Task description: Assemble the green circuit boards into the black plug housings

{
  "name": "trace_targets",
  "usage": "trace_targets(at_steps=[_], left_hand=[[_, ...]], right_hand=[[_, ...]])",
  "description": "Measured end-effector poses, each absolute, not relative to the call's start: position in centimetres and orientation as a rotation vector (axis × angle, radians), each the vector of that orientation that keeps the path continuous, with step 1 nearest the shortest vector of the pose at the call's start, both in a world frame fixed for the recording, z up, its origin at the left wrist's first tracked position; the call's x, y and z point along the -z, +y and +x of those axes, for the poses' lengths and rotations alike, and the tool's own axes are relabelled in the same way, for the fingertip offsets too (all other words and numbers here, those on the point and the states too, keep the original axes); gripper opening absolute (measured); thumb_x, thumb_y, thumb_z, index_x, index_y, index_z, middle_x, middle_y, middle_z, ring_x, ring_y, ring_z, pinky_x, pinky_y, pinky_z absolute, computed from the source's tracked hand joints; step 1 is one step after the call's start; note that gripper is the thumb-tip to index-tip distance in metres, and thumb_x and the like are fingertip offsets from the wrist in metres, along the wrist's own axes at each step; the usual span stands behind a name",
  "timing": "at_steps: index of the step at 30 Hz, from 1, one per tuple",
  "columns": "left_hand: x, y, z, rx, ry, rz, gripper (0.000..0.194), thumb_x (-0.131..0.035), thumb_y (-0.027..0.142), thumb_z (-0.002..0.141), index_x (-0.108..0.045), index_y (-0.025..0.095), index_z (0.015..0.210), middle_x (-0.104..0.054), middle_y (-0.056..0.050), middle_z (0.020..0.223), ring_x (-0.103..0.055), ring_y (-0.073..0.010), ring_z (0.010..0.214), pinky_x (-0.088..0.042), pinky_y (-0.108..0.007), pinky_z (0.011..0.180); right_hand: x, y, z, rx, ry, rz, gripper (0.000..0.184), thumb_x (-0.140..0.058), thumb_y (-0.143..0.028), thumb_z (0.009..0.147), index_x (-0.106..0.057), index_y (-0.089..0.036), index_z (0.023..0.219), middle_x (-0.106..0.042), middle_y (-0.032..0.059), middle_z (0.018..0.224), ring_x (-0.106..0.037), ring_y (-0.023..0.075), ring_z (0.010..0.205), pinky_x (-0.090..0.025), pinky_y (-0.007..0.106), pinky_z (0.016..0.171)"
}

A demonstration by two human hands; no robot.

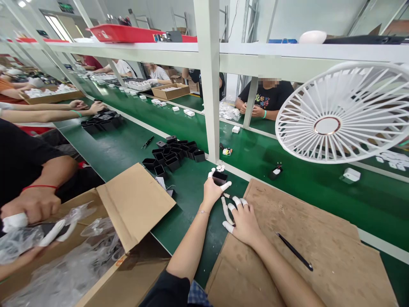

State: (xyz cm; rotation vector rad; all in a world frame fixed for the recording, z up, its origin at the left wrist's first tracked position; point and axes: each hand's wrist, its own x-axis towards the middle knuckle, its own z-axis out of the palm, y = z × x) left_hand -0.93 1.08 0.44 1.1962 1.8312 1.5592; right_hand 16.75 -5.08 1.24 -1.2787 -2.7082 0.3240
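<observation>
The left hand point(212, 189) pinches a small black plastic housing point(220, 176) above the green table point(191, 192). It looks light, rigid and smooth, best held by its side walls. The right hand point(244, 221) rests spread on the brown board point(303, 238).

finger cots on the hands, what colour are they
White, seen in the head view on the fingers of both hands.

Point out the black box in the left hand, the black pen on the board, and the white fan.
black box point(220, 177), head view, on its front wall.
black pen point(294, 252), head view, mid-shaft.
white fan point(326, 126), head view, on the centre hub.
</observation>
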Motion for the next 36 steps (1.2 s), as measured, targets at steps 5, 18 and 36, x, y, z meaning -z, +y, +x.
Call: trace_targets(at_steps=[5, 18, 36], left_hand=[[0.3, 1.8, -1.5, -1.688, 1.813, 1.027, 0.059, -0.081, 0.039, 0.065, -0.051, 0.017, 0.111, -0.068, -0.008, 0.099, -0.067, -0.0241, 0.093, -0.053, -0.040, 0.087], [-0.1, 2.5, -2.8, -1.788, 1.780, 0.770, 0.049, -0.077, 0.043, 0.068, -0.053, 0.016, 0.102, -0.065, -0.008, 0.094, -0.066, -0.0242, 0.089, -0.053, -0.044, 0.088], [-0.7, 2.2, -1.7, -1.754, 1.378, 0.867, 0.050, -0.071, 0.041, 0.066, -0.040, 0.021, 0.101, -0.059, -0.005, 0.099, -0.066, -0.0183, 0.085, -0.058, -0.038, 0.075]], right_hand=[[-3.6, -5.4, 18.2, -0.537, -2.760, -1.244, 0.060, -0.052, -0.057, 0.087, -0.054, -0.020, 0.134, -0.037, 0.0146, 0.153, -0.029, 0.0414, 0.140, -0.033, 0.056, 0.106], [-6.0, 17.0, 10.6, -0.599, -2.235, -1.691, 0.045, -0.060, -0.038, 0.092, -0.050, -0.020, 0.132, -0.046, 0.0110, 0.142, -0.049, 0.0293, 0.126, -0.042, 0.055, 0.103], [-7.8, 10.8, 11.5, -1.468, -1.075, -0.924, 0.040, -0.052, -0.049, 0.094, -0.059, -0.016, 0.115, -0.064, 0.0090, 0.116, -0.063, 0.0206, 0.102, -0.054, 0.042, 0.088]])
